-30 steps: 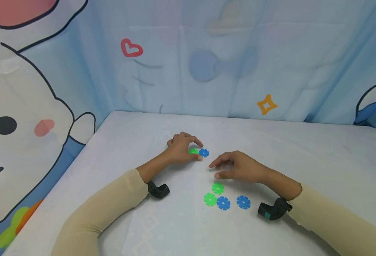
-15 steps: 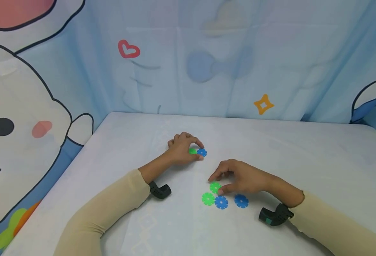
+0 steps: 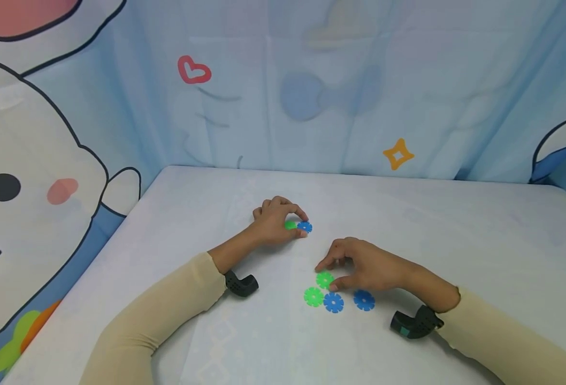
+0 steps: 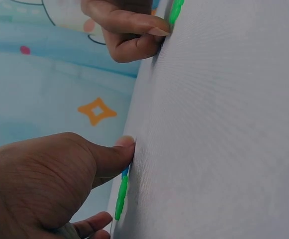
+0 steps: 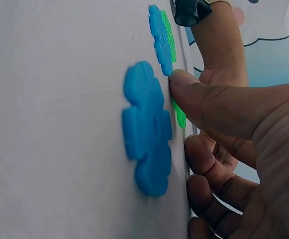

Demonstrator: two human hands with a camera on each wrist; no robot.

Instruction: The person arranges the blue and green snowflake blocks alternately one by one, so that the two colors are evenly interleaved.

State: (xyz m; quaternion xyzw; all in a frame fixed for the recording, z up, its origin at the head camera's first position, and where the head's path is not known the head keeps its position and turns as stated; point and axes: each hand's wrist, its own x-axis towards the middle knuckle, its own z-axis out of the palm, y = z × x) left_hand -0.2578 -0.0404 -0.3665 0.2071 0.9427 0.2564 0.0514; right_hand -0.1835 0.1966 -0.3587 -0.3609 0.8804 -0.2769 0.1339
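Right hand (image 3: 367, 264) has come down to a green disc (image 3: 324, 280) on the table (image 3: 437, 230), thumb and finger pinching its edges. Farther off, the left hand (image 3: 274, 223) pinches a blue disc (image 3: 304, 228) beside a second green piece (image 3: 290, 225). Pick-up seems underway; next likely calls for a level lift.

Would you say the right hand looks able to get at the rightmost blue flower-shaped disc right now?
Probably yes: the rightmost blue flower-shaped disc lies uncovered near the right hand, though that hand seems to be pinching a green flower-shaped disc.
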